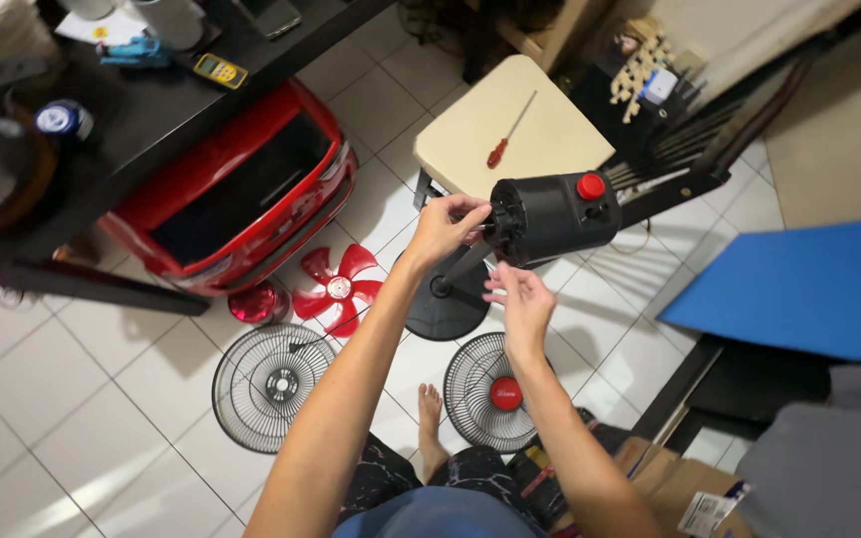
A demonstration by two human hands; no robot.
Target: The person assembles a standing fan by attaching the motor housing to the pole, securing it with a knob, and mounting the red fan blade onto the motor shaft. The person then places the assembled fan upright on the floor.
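The left hand is raised to the front face of the black fan motor housing, its fingers pinched together on something small at the shaft end; what they grip is too small to tell. The right hand hovers just below and slightly nearer the person, fingers spread and holding nothing, clear of the housing.

The housing sits on top of the fan stand, above the floor. Its long axis runs roughly level, front face toward the left hand, the rear with the red knob pointing away to the right. The left hand is therefore the nearer.

Further out:
- a red fan blade and two wire grilles on the tiled floor;
- a red-handled screwdriver on the beige stool behind the housing.
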